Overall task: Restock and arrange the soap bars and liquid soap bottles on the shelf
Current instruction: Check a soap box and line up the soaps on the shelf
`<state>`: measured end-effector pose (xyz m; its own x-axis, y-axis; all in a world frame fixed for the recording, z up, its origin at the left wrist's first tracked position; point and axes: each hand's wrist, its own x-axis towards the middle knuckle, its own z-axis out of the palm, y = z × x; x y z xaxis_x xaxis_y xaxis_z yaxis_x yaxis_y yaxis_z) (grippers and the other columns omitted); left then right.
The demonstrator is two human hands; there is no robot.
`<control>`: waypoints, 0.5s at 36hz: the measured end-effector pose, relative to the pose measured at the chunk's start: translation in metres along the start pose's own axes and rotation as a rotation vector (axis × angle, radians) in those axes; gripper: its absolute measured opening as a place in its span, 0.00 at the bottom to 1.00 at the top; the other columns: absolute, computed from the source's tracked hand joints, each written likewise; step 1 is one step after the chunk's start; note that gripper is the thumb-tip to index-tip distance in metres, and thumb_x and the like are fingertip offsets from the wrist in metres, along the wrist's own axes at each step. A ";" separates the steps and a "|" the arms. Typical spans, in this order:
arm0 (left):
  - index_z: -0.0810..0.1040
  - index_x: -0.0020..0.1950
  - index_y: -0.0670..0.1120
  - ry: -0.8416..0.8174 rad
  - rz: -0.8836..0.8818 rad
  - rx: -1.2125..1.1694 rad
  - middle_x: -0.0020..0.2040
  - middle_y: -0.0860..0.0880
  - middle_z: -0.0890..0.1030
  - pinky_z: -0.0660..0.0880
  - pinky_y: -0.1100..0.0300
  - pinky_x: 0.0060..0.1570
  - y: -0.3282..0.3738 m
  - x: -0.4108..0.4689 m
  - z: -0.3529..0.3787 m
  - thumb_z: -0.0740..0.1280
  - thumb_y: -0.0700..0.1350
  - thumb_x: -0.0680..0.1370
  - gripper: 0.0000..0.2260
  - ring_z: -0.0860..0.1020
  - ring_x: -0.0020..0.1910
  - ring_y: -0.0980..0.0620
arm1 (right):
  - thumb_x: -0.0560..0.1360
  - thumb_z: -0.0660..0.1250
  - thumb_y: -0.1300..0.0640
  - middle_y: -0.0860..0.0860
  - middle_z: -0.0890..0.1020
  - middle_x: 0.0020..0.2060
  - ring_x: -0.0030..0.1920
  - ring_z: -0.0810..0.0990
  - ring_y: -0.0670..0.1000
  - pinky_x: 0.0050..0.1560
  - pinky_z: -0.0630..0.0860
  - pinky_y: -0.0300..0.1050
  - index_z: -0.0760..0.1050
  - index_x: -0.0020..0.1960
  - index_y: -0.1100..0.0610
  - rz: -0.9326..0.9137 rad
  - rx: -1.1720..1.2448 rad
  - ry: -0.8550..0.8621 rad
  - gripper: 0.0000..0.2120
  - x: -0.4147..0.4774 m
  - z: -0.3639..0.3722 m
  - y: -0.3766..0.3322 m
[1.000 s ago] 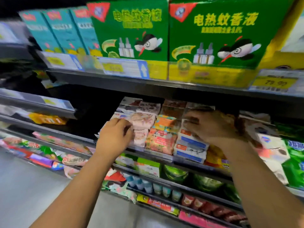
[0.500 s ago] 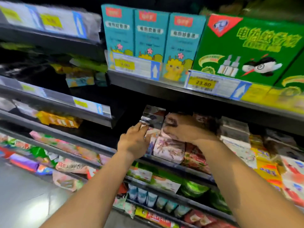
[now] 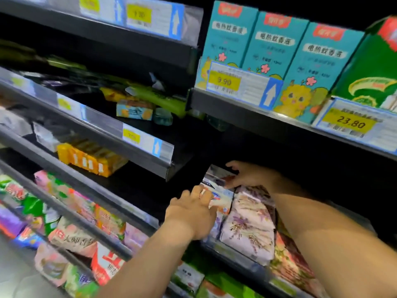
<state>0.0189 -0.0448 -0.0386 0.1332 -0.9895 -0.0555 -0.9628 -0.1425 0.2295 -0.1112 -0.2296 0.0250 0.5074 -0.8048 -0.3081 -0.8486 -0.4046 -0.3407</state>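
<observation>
soap pack (image 3: 222,200) held tight by left hand (image 3: 192,215); right hand (image 3: 249,175) touches next pack (image 3: 214,174), grip i cannot tell.

Dark tiered store shelving (image 3: 236,110), clear price-label rails (image 3: 96,117), grey floor (image 3: 12,274) below.

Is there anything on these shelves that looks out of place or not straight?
Yes. On the left bay's middle shelf, a blue box and a green packet lie slanted and loose, not in a row like the yellow bars below. The left hand grips a white pack. Nothing looks spilled or torn.
</observation>
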 end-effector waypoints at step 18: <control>0.57 0.74 0.53 0.042 -0.040 0.023 0.74 0.48 0.57 0.68 0.43 0.60 0.002 0.006 0.006 0.48 0.57 0.83 0.20 0.64 0.68 0.42 | 0.66 0.81 0.59 0.48 0.78 0.54 0.54 0.77 0.50 0.50 0.73 0.43 0.70 0.63 0.50 -0.070 0.133 0.175 0.31 0.016 0.006 0.007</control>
<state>0.0165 -0.0512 -0.0444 0.1812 -0.9832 -0.0234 -0.9615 -0.1821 0.2058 -0.1083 -0.2426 0.0118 0.5207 -0.8445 -0.1251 -0.7793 -0.4103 -0.4736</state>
